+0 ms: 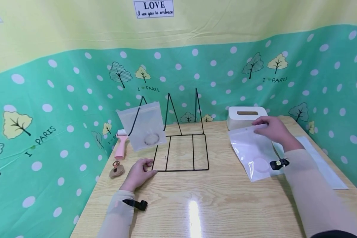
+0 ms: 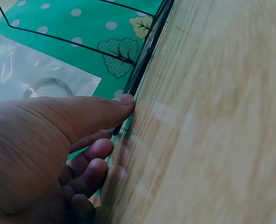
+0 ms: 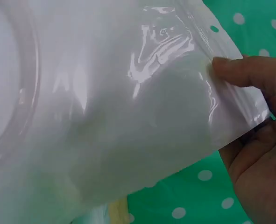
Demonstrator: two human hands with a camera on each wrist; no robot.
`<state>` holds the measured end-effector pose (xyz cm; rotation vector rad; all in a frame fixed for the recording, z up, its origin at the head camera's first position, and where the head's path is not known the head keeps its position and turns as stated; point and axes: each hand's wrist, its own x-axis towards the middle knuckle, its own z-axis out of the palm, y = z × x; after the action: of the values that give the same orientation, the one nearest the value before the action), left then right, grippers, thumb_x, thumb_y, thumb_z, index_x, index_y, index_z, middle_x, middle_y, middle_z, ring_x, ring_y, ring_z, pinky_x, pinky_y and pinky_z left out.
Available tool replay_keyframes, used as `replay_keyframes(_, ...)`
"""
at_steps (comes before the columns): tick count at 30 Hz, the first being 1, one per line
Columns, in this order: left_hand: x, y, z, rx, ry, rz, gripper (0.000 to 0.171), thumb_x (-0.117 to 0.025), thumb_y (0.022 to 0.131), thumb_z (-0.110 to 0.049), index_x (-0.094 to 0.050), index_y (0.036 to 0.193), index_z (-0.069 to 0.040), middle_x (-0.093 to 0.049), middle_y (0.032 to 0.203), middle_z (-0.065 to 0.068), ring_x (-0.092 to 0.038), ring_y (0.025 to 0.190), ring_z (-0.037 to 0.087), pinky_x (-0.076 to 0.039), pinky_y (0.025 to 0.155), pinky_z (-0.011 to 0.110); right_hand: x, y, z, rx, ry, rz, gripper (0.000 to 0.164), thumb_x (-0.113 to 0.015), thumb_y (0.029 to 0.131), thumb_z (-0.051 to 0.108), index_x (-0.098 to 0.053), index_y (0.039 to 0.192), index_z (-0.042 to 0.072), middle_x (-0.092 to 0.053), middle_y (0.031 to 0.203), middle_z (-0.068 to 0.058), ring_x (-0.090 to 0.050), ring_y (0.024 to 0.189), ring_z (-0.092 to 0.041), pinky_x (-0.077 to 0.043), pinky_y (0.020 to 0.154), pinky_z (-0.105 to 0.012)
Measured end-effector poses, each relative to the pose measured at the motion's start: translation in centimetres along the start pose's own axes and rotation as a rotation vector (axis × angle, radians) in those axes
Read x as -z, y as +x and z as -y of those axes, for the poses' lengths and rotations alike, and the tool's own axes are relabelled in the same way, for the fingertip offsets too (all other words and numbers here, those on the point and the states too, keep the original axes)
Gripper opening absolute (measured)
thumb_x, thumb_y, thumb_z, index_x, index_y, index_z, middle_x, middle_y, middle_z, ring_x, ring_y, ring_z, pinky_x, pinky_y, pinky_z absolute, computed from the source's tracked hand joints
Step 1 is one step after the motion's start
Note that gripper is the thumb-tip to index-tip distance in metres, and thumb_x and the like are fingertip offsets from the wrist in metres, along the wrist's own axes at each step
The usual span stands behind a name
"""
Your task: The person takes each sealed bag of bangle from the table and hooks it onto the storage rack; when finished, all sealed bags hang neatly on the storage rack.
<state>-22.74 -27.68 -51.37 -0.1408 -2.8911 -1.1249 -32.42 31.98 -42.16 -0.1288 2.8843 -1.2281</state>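
A black wire rack [image 1: 193, 152] with upright triangular dividers stands on the table. My left hand [image 1: 139, 173] holds its front left corner, the thumb [image 2: 123, 99] against the wire and the other fingers curled beneath. In the leftmost divider leans a clear zip bag [image 1: 138, 120] with a ring-shaped bangle [image 1: 151, 139] inside. On the right, my right hand [image 1: 270, 129] pinches the top corner of a second zip bag [image 1: 247, 148], which hangs down tilted. Through its film shows a pale, translucent bangle [image 3: 30, 79].
A white tissue box [image 1: 241, 122] stands at the back right. Beneath the right arm lie pale blue sheets [image 1: 318, 162]. Left of the rack are a pink lint roller [image 1: 121, 147] and a small brown item with a metal ring [image 1: 116, 170]. A patterned cloth [image 1: 77, 109] surrounds the table.
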Motion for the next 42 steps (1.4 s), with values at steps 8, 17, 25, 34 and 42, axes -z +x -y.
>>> replay_keyframes(8, 0.1, -0.1, -0.2, -0.005, -0.011, -0.004, 0.049, -0.089, 0.086, -0.02, -0.07, 0.131, -0.007, -0.063, 0.107, 0.002, -0.054, 0.085, 0.017, -0.045, 0.077, 0.035, 0.5, -1.7, 0.0, 0.004, 0.044, -0.095, 0.039, -0.075, 0.097, 0.043, -0.071, 0.12, 0.012, -0.06, 0.128, -0.016, -0.05, 0.116, -0.04, -0.048, 0.089, -0.051)
replay_keyframes(17, 0.1, -0.1, 0.0, -0.007, -0.013, 0.001, 0.05, -0.089, 0.087, -0.021, -0.07, 0.131, -0.008, -0.064, 0.107, 0.002, -0.054, 0.085, 0.016, -0.045, 0.077, 0.035, 0.8, -2.9, 0.8, 0.077, 0.071, -0.171, 0.037, -0.073, 0.1, 0.042, -0.07, 0.116, 0.009, -0.061, 0.127, -0.014, -0.051, 0.111, -0.034, -0.049, 0.081, -0.041)
replay_keyframes(25, 0.1, -0.1, 0.1, -0.005, -0.013, -0.006, 0.05, -0.089, 0.086, -0.021, -0.07, 0.131, -0.008, -0.064, 0.107, 0.002, -0.054, 0.085, 0.017, -0.045, 0.077, 0.035, 1.6, -3.8, 1.4, 0.109, 0.04, -0.172, 0.025, -0.069, 0.103, 0.02, -0.068, 0.123, 0.005, -0.059, 0.124, -0.02, -0.052, 0.1, -0.036, -0.051, 0.071, -0.033)
replay_keyframes(34, 0.0, -0.1, 0.0, 0.009, -0.003, -0.004, 0.05, -0.089, 0.087, -0.022, -0.07, 0.132, -0.01, -0.064, 0.108, 0.002, -0.054, 0.086, 0.017, -0.045, 0.078, 0.036, 2.9, -4.8, 1.7, 0.146, 0.03, -0.201, 0.026, -0.077, 0.098, 0.022, -0.071, 0.114, 0.003, -0.067, 0.103, -0.016, -0.056, 0.08, -0.025, -0.051, 0.061, -0.03)
replay_keyframes(42, 0.0, 0.0, 0.0, -0.001, -0.004, -0.001, 0.049, -0.088, 0.087, -0.02, -0.07, 0.131, -0.008, -0.064, 0.108, 0.003, -0.055, 0.086, 0.017, -0.045, 0.078, 0.036, 3.6, -5.8, 2.5, 0.151, 0.019, -0.202, 0.023, -0.076, 0.098, 0.023, -0.071, 0.111, 0.006, -0.066, 0.103, -0.015, -0.056, 0.081, -0.027, -0.051, 0.062, -0.032)
